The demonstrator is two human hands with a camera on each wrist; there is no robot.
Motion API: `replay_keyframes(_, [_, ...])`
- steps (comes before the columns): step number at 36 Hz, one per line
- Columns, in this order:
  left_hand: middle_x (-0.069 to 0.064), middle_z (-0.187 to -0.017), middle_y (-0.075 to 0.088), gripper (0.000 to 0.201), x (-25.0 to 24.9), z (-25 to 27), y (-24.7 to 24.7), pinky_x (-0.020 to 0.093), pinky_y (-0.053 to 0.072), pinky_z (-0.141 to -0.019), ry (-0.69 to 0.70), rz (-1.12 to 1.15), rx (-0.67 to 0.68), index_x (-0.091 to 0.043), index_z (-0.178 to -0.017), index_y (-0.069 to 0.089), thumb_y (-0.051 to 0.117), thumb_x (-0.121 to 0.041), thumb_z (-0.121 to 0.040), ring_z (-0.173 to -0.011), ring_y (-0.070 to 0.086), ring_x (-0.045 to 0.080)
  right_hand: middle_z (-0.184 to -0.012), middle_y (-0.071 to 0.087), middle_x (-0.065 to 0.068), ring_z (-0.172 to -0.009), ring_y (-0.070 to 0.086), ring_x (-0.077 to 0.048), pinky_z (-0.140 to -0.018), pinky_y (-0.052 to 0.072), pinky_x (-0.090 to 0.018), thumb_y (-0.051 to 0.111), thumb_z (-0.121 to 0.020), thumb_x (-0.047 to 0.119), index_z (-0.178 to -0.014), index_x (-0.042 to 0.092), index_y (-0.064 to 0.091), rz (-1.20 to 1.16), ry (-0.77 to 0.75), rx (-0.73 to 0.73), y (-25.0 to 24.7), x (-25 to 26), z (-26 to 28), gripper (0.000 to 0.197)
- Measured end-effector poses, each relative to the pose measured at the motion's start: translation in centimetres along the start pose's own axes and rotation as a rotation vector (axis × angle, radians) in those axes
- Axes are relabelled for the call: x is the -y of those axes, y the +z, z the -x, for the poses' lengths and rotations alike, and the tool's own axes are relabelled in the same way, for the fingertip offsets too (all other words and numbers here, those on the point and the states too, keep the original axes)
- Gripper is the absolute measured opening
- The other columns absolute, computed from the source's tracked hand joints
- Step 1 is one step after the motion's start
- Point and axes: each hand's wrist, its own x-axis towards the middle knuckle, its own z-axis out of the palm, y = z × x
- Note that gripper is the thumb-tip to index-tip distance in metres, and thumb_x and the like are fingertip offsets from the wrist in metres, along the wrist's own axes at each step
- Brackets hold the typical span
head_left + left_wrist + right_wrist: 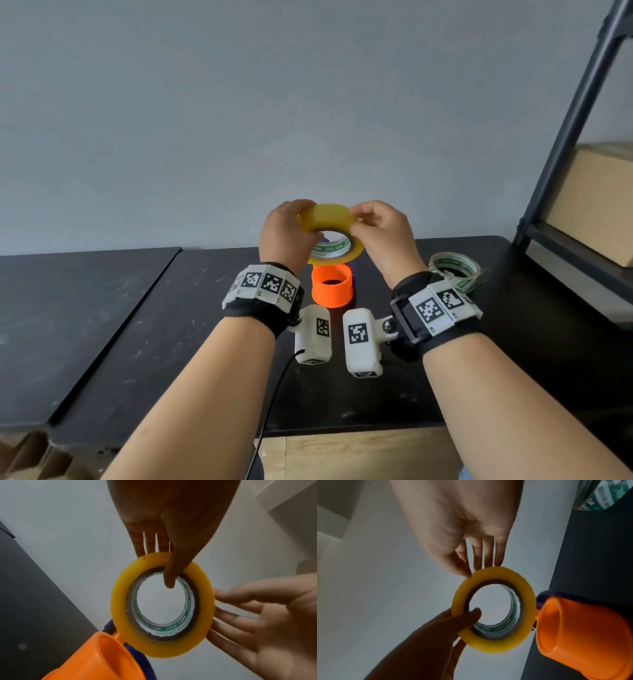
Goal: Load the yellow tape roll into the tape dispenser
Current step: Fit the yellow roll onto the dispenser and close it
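The yellow tape roll (325,214) is held in the air, tilted, just above the orange drum of the tape dispenser (331,286). It is not possible to tell if they touch. The left hand (284,233) grips the roll, thumb through the core and fingers on the outer rim. The right hand (383,233) pinches the opposite rim between thumb and fingers. The dispenser stands on a black table (171,325) — a clear tape roll (455,270) lies near, at the right.

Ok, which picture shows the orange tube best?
The right wrist view: the orange tube is big and close, open mouth and side both plain. The head view shows it small, below the yellow tape roll. The left wrist view cuts it off at the bottom edge.
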Motion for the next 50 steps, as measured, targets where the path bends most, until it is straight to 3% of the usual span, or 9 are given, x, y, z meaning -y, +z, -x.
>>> replay_keyframes(4, [0.002, -0.117, 0.065, 0.052, 0.1, 0.1, 0.7, 0.027, 0.041, -0.083, 0.043, -0.065, -0.013, -0.02, -0.121, 0.064, 0.076, -0.01, -0.071, -0.113, 0.055, 0.023, -0.116, 0.067, -0.001, -0.109, 0.061, -0.015, -0.084, 0.047, -0.024, 0.069, -0.081, 0.009, -0.111, 0.016, 0.066, 0.081, -0.073, 0.027, 0.1, -0.6, -0.1, 0.031])
replay_keyframes(10, [-0.001, -0.116, 0.065, 0.05, 0.1, 0.2, 1.3, 0.028, 0.042, -0.083, 0.077, -0.107, -0.006, -0.023, -0.118, 0.065, 0.076, -0.013, -0.071, -0.113, 0.054, 0.022, -0.113, 0.063, 0.0, -0.1, 0.06, -0.013, -0.071, 0.04, -0.009, 0.075, -0.081, 0.019, -0.109, 0.018, 0.068, 0.19, -0.178, -0.026, 0.0, -1.3, -0.4, 0.028])
replay_keyframes(20, [-0.002, -0.115, 0.066, 0.051, -0.2, 0.2, 1.2, 0.022, 0.037, -0.081, 0.094, -0.115, 0.007, -0.023, -0.119, 0.065, 0.072, -0.007, -0.071, -0.113, 0.054, 0.02, -0.106, 0.072, 0.0, -0.097, 0.067, -0.016, -0.085, 0.055, -0.032, 0.076, -0.081, 0.023, -0.101, 0.018, 0.075, 0.085, -0.116, -0.001, -1.3, -1.1, -0.3, 0.021])
replay_keyframes(25, [0.0, -0.116, 0.065, 0.051, -0.4, 0.6, 1.2, 0.028, 0.045, -0.085, 0.066, -0.05, 0.005, -0.021, -0.119, 0.066, 0.073, -0.006, -0.07, -0.111, 0.057, 0.022, -0.099, 0.074, -0.001, -0.095, 0.068, -0.014, -0.085, 0.054, -0.025, 0.076, -0.082, 0.017, -0.103, 0.013, 0.075, -0.005, -0.075, -0.028, -1.4, -1.3, -0.2, 0.021])
replay_keyframes(30, [0.001, -0.116, 0.065, 0.05, -0.5, 0.8, 1.3, 0.024, 0.041, -0.083, 0.061, -0.034, -0.01, -0.019, -0.118, 0.066, 0.073, -0.005, -0.071, -0.111, 0.057, 0.022, -0.096, 0.07, 0.004, -0.091, 0.063, -0.009, -0.079, 0.049, -0.018, 0.073, -0.085, 0.023, -0.108, 0.014, 0.072, -0.026, -0.034, -0.08, -1.2, -1.7, -0.3, 0.024])
replay_keyframes(35, [0.003, -0.115, 0.066, 0.046, -0.7, 1.1, 1.7, 0.024, 0.04, -0.081, 0.087, -0.046, -0.037, -0.018, -0.117, 0.067, 0.071, -0.005, -0.072, -0.11, 0.058, 0.024, -0.1, 0.069, 0.002, -0.095, 0.063, -0.013, -0.085, 0.051, -0.027, 0.074, -0.084, 0.035, -0.11, 0.011, 0.072, 0.008, 0.024, -0.133, -1.0, -2.0, -0.4, 0.036])
replay_keyframes(40, [0.003, -0.113, 0.067, 0.043, -0.6, 1.1, 1.9, 0.022, 0.036, -0.079, 0.109, -0.07, -0.064, -0.018, -0.115, 0.067, 0.068, -0.005, -0.075, -0.109, 0.057, 0.024, -0.095, 0.074, -0.003, -0.091, 0.067, -0.019, -0.084, 0.055, -0.036, 0.069, -0.087, 0.027, -0.098, 0.009, 0.077, 0.037, 0.028, -0.177, -0.9, -2.1, -0.3, 0.022])
replay_keyframes(45, [0.002, -0.113, 0.066, 0.044, -0.6, 1.2, 2.1, 0.024, 0.039, -0.08, 0.113, -0.084, -0.06, -0.019, -0.116, 0.066, 0.069, -0.005, -0.074, -0.11, 0.056, 0.023, -0.087, 0.073, -0.005, -0.08, 0.063, -0.017, -0.073, 0.049, -0.029, 0.065, -0.089, 0.021, -0.092, 0.005, 0.076, 0.113, -0.005, -0.2, -0.9, -2.0, -0.3, 0.019])
replay_keyframes(50, [0.002, -0.115, 0.066, 0.046, -0.8, 1.0, 2.1, 0.024, 0.039, -0.08, 0.113, -0.084, -0.054, -0.019, -0.118, 0.066, 0.068, -0.005, -0.074, -0.11, 0.056, 0.023, -0.093, 0.063, -0.002, -0.086, 0.057, -0.016, -0.073, 0.042, -0.027, 0.055, -0.096, 0.018, -0.103, 0.003, 0.07, 0.173, 0.009, -0.176, -0.7, -1.8, -0.4, 0.022])
